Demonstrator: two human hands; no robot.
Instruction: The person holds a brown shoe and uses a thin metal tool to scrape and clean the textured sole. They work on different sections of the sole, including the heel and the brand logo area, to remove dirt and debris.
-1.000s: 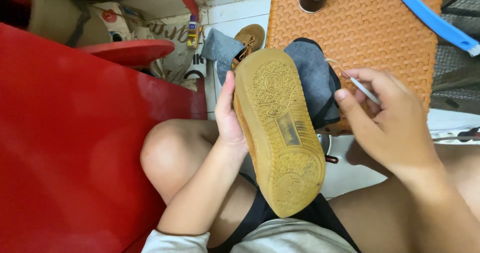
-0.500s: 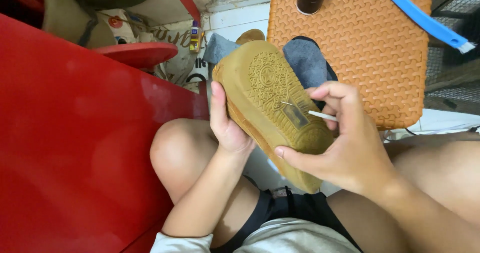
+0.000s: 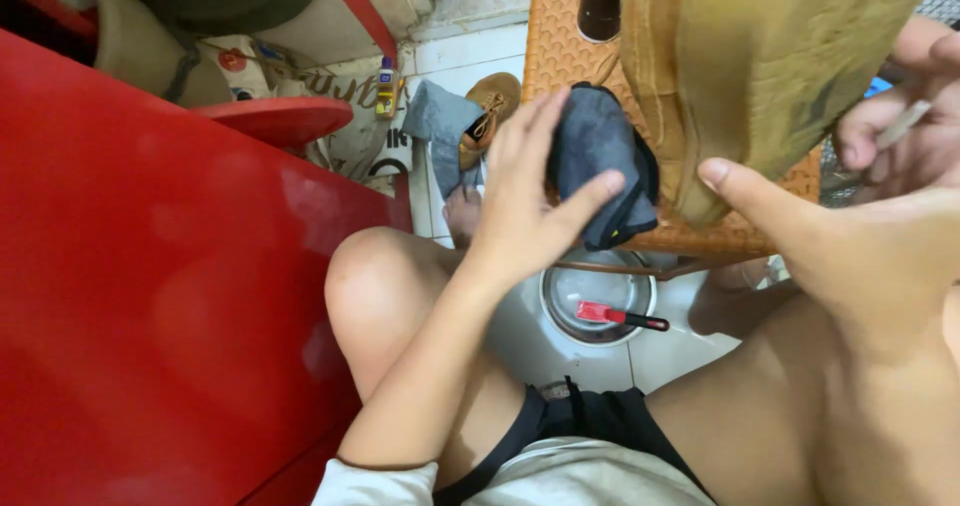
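The tan shoe (image 3: 770, 66) is held up close at upper right, sole toward the camera, gripped by the right hand (image 3: 850, 236), whose fingers also pinch a thin white stick (image 3: 900, 124). The left hand (image 3: 525, 201) grasps a grey cloth (image 3: 595, 146) on the orange stool (image 3: 560, 51). Below, a red brush (image 3: 615, 315) lies in a metal bowl (image 3: 560, 296).
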